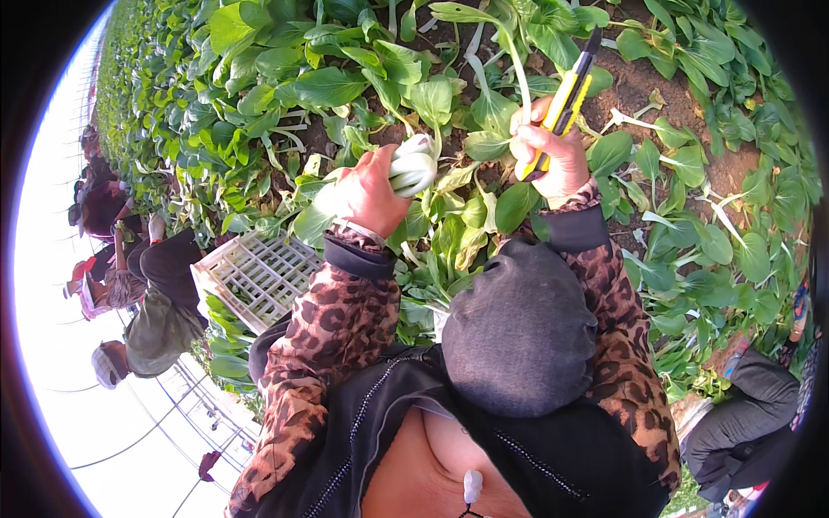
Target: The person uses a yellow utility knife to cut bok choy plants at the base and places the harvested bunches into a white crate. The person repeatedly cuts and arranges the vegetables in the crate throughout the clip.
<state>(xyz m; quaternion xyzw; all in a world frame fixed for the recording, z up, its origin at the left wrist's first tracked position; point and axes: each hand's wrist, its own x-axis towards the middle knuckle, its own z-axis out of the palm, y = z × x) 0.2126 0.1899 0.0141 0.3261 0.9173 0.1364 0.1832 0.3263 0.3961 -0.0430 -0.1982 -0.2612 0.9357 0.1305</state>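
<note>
My left hand [372, 194] is closed around a head of bok choy [414, 167]. Its pale white base points toward my right hand, while most of its leaves are hidden behind my fingers. In my right hand [550, 152] is a yellow and black snap-off utility knife [562, 113], its dark tip pointing up and away from me. The same hand also pinches a single leaf stalk [517, 61] between thumb and fingers. Below both hands lie loose and partly yellowed leaves [476, 220] on the soil.
Dense bok choy plants [311, 78] grow ahead and to the left. A white plastic crate [262, 272] sits beside my left forearm. Trimmed leaves [686, 226] cover brown soil [628, 84] at right. Several people work at left, including one in an olive top [165, 330]; another person's leg [745, 401] shows lower right.
</note>
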